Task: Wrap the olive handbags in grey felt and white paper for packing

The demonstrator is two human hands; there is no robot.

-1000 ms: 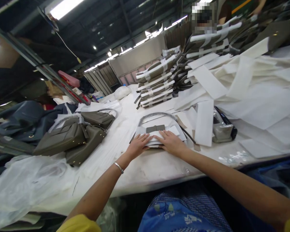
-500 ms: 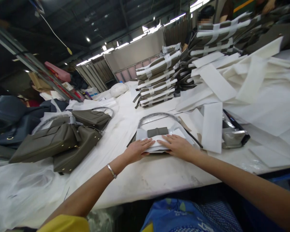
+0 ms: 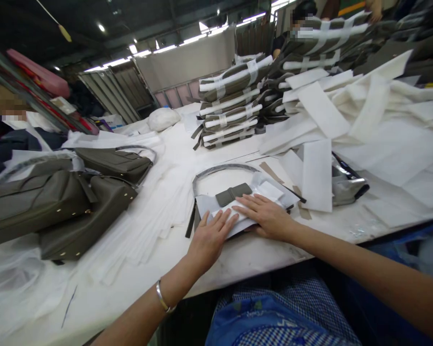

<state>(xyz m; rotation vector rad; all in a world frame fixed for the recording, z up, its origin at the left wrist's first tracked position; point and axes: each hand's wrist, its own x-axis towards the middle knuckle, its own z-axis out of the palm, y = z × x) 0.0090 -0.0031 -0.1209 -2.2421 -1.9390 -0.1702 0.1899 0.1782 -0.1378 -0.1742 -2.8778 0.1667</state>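
Note:
Before me on the table lies a handbag (image 3: 234,193), its grey-green flap or tab showing between white sheets. Its wrapped handle (image 3: 223,169) arches away from me. White paper (image 3: 267,190) covers much of the bag's upper side. My left hand (image 3: 211,235) lies on the near left part of the paper, fingers stretched out. On the near right part, my right hand (image 3: 267,215) rests flat with its fingers extended. Neither hand grips anything; the thumb of the right is partly hidden at the bag's near edge.
Several olive handbags (image 3: 104,206) lie to the left on white sheeting. Behind stands a stack of taped, padded olive pieces (image 3: 231,105). White foam strips and sheets (image 3: 324,110) pile up at the right, beside a clear-and-black pouch (image 3: 346,185). A person (image 3: 303,29) is beyond the stacks.
The handbag has turned slightly counterclockwise under my hands. My left hand has shifted nearer and its fingers now point more forward. The camera view has swung to the right.

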